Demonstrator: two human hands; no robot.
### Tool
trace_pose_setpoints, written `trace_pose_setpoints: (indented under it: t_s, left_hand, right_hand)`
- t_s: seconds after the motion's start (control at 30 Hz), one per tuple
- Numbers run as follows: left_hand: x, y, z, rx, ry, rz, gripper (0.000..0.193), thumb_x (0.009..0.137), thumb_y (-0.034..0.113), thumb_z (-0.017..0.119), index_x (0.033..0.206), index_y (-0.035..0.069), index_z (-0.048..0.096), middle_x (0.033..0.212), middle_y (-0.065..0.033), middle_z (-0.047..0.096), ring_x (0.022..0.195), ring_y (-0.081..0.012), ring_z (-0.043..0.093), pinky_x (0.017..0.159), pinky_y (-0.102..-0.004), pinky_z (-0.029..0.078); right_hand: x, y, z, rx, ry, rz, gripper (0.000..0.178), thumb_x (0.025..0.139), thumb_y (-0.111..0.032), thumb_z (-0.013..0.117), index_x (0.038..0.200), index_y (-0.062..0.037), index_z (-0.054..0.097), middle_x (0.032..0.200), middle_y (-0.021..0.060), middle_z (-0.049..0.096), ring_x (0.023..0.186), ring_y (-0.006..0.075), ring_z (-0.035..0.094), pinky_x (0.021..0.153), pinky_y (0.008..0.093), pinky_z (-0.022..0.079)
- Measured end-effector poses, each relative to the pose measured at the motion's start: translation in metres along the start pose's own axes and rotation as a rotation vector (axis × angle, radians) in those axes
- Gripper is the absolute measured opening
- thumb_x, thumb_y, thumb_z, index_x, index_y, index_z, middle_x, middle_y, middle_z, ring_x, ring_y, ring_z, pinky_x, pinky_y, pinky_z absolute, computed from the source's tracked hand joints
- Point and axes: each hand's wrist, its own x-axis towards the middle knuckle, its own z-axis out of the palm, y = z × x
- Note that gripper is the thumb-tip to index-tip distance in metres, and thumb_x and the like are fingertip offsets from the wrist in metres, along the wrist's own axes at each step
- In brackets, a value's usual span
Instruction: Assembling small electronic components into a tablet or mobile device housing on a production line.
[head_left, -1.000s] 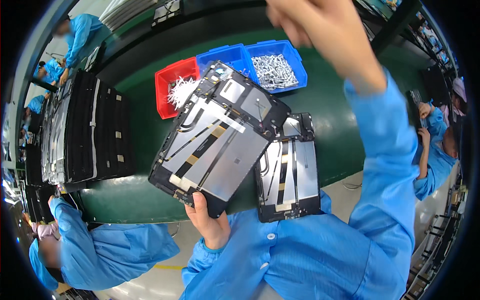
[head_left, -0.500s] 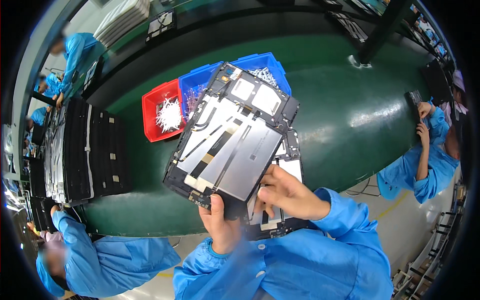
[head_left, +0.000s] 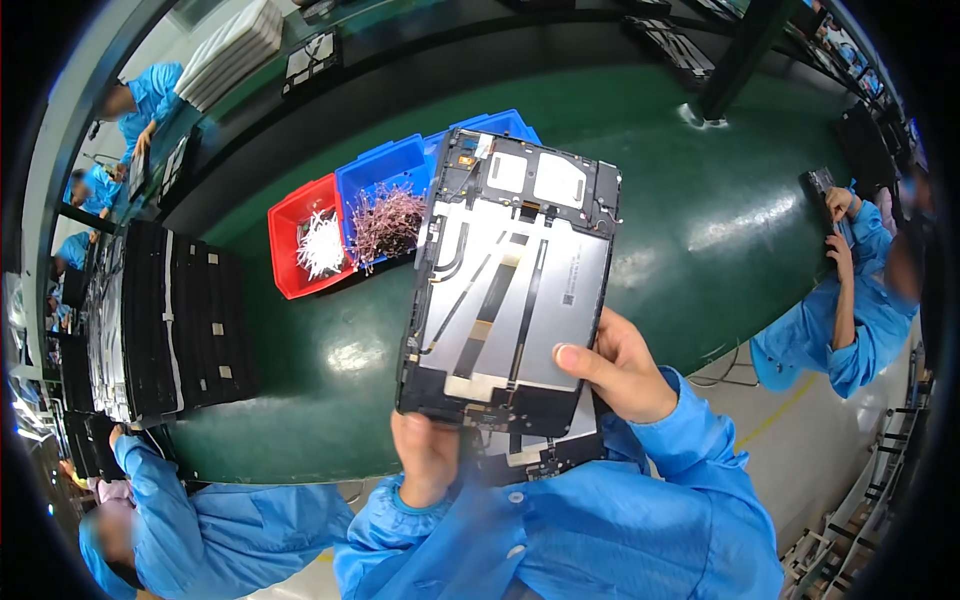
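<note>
Gripped at its lower right side by the right hand [head_left: 620,370] — thumb on the silver face, fingers behind — an opened tablet [head_left: 570,305] hangs over the near part of the green counter [head_left: 310,420]. I can't tell whether the left hand [head_left: 425,455], blurred at the tablet's lower left corner, is closed on it. The tablet blocks my view of most of a second tablet [head_left: 570,457] at the counter's near edge, and part of a farther blue bin [head_left: 490,122]. Left of that I see a nearer blue bin [head_left: 385,160] with reddish wires [head_left: 390,220], then a red bin [head_left: 298,205] with white bits [head_left: 320,247]. Toward the counter's left end rises a dark stack [head_left: 205,320] — a co-worker [head_left: 230,530] is near it.
</note>
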Motion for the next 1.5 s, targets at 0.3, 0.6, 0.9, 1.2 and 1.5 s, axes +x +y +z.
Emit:
trace_pose_setpoints:
  t_s: [0.3, 0.6, 0.9, 1.2, 1.5]
  left_hand:
    - [0.025, 0.041, 0.008, 0.372, -0.140, -0.083, 0.040, 0.100, 0.004, 0.060, 0.137, -0.009, 0.052, 0.120, -0.0151, 0.069, 0.109, -0.0159, 0.065, 0.096, -0.0290, 0.051]
    - [0.032, 0.045, 0.007, 0.365, -0.053, -0.029, 0.037, 0.098, -0.001, 0.063, 0.133, -0.009, 0.055, 0.117, -0.0143, 0.070, 0.109, -0.0160, 0.066, 0.096, -0.0287, 0.052]
    - [0.052, 0.059, 0.013, 0.346, -0.036, 0.049, 0.039, 0.097, 0.000, 0.064, 0.133, -0.009, 0.054, 0.114, -0.0138, 0.070, 0.103, -0.0141, 0.067, 0.090, -0.0270, 0.055]
    - [0.059, 0.058, 0.011, 0.386, -0.057, 0.016, 0.041, 0.096, 0.002, 0.066, 0.133, -0.009, 0.053, 0.110, -0.0116, 0.070, 0.099, -0.0128, 0.068, 0.087, -0.0262, 0.055]
    - [0.057, 0.056, 0.012, 0.409, -0.038, -0.003, 0.040, 0.095, 0.001, 0.067, 0.132, -0.008, 0.054, 0.111, -0.0110, 0.069, 0.099, -0.0126, 0.067, 0.087, -0.0254, 0.054]
  right_hand:
    - [-0.014, -0.007, -0.030, -0.297, -0.077, 0.042, 0.061, 0.094, -0.012, 0.071, 0.145, 0.0037, 0.042, 0.132, 0.0086, 0.059, 0.121, 0.0150, 0.054, 0.102, 0.0305, 0.044]
    - [-0.013, -0.006, -0.028, -0.365, -0.072, 0.092, 0.069, 0.085, -0.017, 0.078, 0.142, 0.0049, 0.047, 0.127, 0.0100, 0.061, 0.116, 0.0177, 0.056, 0.099, 0.0320, 0.045]
    - [-0.015, -0.003, -0.011, -0.384, 0.028, 0.094, 0.073, 0.077, -0.026, 0.083, 0.136, 0.0037, 0.052, 0.119, 0.0089, 0.066, 0.107, 0.0167, 0.062, 0.095, 0.0294, 0.047]
    - [-0.018, -0.001, -0.017, -0.373, 0.047, 0.101, 0.074, 0.075, -0.024, 0.083, 0.136, 0.0037, 0.052, 0.122, 0.0108, 0.066, 0.112, 0.0191, 0.062, 0.099, 0.0318, 0.045]
    - [-0.018, 0.000, -0.025, -0.329, -0.071, 0.068, 0.062, 0.086, -0.013, 0.076, 0.139, 0.0035, 0.050, 0.117, 0.0052, 0.063, 0.102, 0.0102, 0.058, 0.091, 0.0244, 0.045]
